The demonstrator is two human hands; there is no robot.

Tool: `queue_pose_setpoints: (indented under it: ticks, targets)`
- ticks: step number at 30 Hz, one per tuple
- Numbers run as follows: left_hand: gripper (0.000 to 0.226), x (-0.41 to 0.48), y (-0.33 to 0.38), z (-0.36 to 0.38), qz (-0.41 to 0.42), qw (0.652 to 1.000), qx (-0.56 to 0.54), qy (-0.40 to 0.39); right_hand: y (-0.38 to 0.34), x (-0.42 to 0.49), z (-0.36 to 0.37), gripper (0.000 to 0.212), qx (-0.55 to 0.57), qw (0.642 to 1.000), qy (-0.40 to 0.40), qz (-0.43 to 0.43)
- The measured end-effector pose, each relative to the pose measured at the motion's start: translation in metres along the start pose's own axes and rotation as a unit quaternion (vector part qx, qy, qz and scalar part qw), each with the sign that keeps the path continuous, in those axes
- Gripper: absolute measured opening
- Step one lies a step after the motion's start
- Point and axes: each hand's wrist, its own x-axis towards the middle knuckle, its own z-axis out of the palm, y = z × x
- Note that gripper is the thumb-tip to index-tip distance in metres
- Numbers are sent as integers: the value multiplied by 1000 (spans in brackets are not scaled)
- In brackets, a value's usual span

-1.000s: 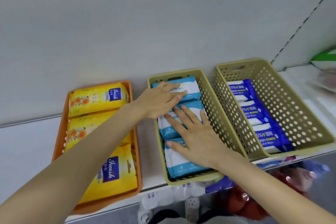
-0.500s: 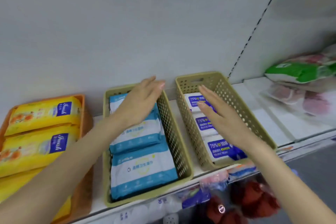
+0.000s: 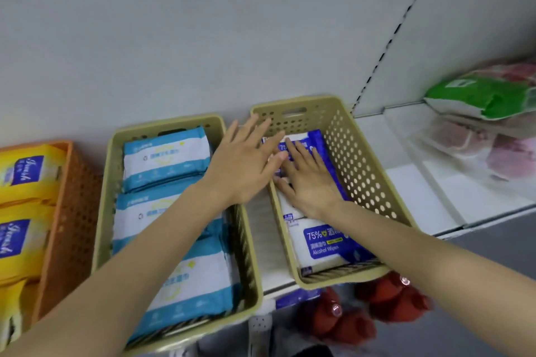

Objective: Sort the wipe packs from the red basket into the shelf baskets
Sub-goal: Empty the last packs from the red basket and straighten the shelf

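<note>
Dark-blue alcohol wipe packs [image 3: 324, 243] lie in the right beige basket [image 3: 362, 159] on the shelf [image 3: 412, 182], the right hand [image 3: 307, 182] flat on them with straight fingers, gripping nothing, while the left hand [image 3: 243, 165] hovers spread and empty over that basket's left rim.

We have one view only, a wide-angle camera worn on the head. It looks forward and down onto the shelf [image 3: 417, 182] from close in front, near enough that both forearms enter from the bottom edge. The shelf baskets [image 3: 356, 153] sit mid-frame. The back panel [image 3: 203, 38] fills the upper half, and the shelf's front edge slants up to the right.
</note>
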Motion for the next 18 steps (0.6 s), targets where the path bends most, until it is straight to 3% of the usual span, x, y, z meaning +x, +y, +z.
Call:
queue_pose_setpoints:
  ticks: [12,18]
  targets:
    - [58,1,3,2,-13,999,-15,27,8,5,15,64,-29,1000,1,-1]
    - [58,1,3,1,-13,999,-32,28,14,8,-7,63,81,995,-61,-13]
